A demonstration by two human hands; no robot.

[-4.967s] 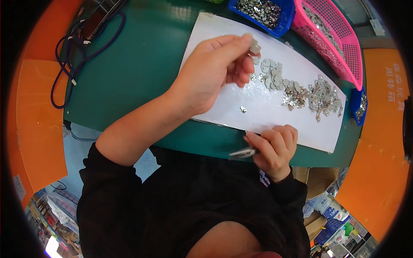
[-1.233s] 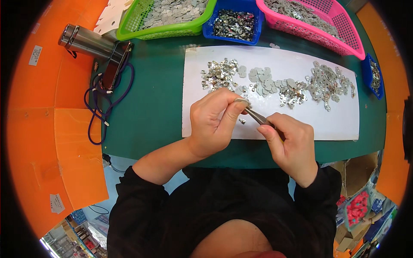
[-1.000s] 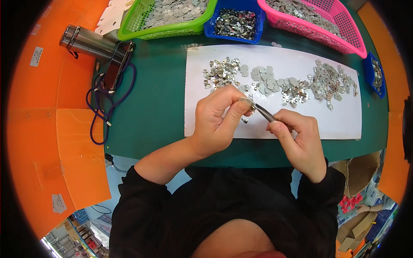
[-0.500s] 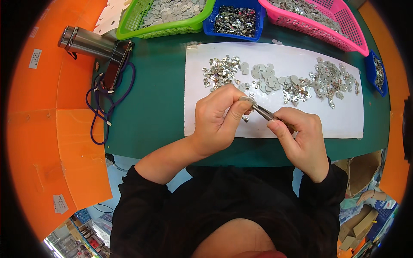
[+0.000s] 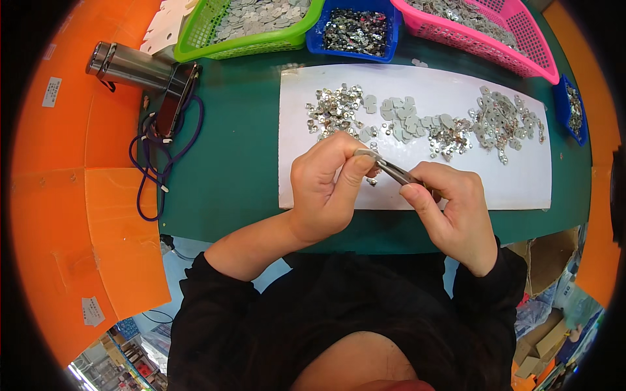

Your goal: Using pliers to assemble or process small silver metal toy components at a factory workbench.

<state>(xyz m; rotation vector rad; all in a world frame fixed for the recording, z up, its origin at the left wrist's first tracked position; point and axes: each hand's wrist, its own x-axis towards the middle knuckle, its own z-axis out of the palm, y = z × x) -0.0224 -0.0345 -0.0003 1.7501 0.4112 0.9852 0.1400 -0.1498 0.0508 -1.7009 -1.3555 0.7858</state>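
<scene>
Left hand: The person's left hand (image 5: 323, 195), at the centre of the frame, is closed in a pinch, thumb against curled fingers, on a small flat grey piece (image 5: 366, 154), mostly covered by the fingertips.
Right hand: The right hand (image 5: 453, 205), right of centre, is wrapped around the handles of metal pliers (image 5: 396, 173), thumb on top.
Pliers: They slant up and left, their tip meeting the grey piece at the left fingertips; whether the jaws are clamped on it cannot be told.
White board: Below and behind the hands, a white board (image 5: 502, 186) lies across the middle and right of the frame.
Piles on the board: From left to right, shiny little metal parts (image 5: 336, 109), flat grey plates (image 5: 405, 118), a smaller shiny heap (image 5: 451, 138) and a mixed heap (image 5: 497, 120).
Containers: Along the top edge stand a green basket (image 5: 244, 49), a blue tray (image 5: 352, 56) and a pink basket (image 5: 466, 41), all holding metal pieces; a smaller blue tray (image 5: 561, 104) sits at upper right.
Upper left: A steel bottle (image 5: 135, 66) lies on its side above a looped purple cord (image 5: 139, 189).
Table: Green tabletop (image 5: 222, 163) beneath everything.
</scene>
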